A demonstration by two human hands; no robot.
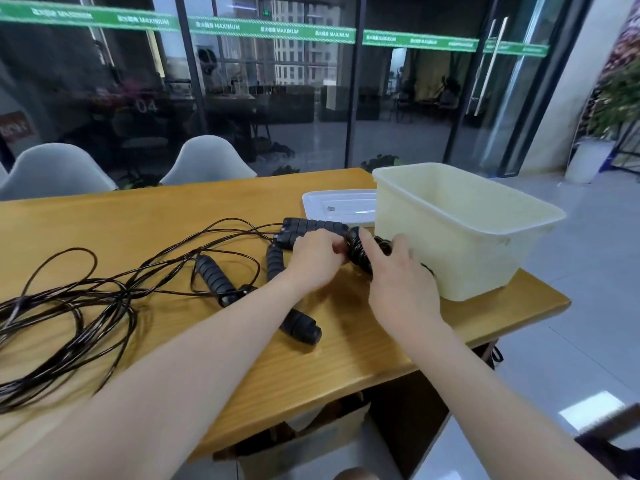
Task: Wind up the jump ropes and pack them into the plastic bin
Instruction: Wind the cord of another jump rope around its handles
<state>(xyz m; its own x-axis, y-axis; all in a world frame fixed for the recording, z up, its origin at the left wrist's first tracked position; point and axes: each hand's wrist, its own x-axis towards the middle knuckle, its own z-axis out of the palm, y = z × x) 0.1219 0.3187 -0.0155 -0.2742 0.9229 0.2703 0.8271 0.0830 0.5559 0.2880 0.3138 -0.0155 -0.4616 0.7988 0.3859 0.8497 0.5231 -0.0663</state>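
Both hands meet over a wound jump rope bundle (360,252) just in front of the near-left wall of the cream plastic bin (460,233), which stands open at the right end of the wooden table (207,209). The left hand (317,258) curls its fingers onto the bundle's left end, and the right hand (398,275) wraps over its right side; the bundle's long axis runs from far left to near right. A clear lid (337,206) lies flat on the table just left of the bin. Two ribbed black handles (313,228) lie side by side behind the left hand, pointing left to right. Three more handles (216,280) lie nearer, angled from far left to near right, partly under the left forearm. Loose black rope (79,299) sprawls in tangled loops across the table's left side.
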